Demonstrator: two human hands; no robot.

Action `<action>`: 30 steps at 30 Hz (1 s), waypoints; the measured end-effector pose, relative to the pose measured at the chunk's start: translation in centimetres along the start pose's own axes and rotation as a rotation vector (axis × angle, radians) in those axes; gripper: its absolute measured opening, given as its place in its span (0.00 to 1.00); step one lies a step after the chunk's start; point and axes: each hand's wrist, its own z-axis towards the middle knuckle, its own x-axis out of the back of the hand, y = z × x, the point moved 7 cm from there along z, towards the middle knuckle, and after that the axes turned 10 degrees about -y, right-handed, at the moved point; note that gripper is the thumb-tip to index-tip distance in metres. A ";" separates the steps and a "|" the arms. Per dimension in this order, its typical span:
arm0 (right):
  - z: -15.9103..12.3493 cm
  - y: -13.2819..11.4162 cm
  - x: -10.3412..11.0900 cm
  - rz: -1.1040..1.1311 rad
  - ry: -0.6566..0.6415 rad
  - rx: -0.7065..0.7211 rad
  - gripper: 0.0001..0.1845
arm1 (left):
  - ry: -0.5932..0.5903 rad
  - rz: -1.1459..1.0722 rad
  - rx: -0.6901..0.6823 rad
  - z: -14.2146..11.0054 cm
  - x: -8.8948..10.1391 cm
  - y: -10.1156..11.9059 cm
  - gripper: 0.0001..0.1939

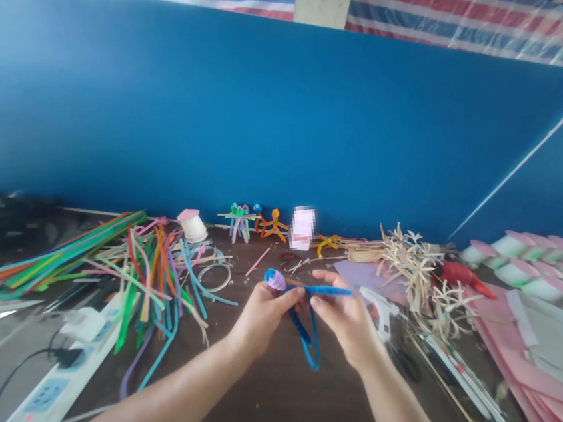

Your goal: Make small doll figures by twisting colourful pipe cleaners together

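My left hand is closed in a pinch on a blue pipe cleaner, just below a small coiled purple head at its top. My right hand pinches the same blue pipe cleaner, where one end sticks out to the right. A loop of it hangs down between both hands above the dark table.
A heap of coloured pipe cleaners lies at the left, beside a white power strip. Small pipe-cleaner figures stand along the blue wall. A white glue gun, tan paper strips and pink sheets lie at the right.
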 end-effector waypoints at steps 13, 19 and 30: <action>-0.5 2.3 -1.4 -0.307 0.087 -0.069 0.10 | 0.172 0.152 -0.075 0.5 2.1 -1.5 0.07; -0.8 1.6 -2.4 -0.667 -0.008 0.002 0.09 | 0.184 0.484 -0.136 1.0 3.2 -1.6 0.05; -0.4 -0.4 -1.6 -0.962 -0.196 0.019 0.07 | -0.131 0.851 -0.162 0.4 2.1 -1.9 0.09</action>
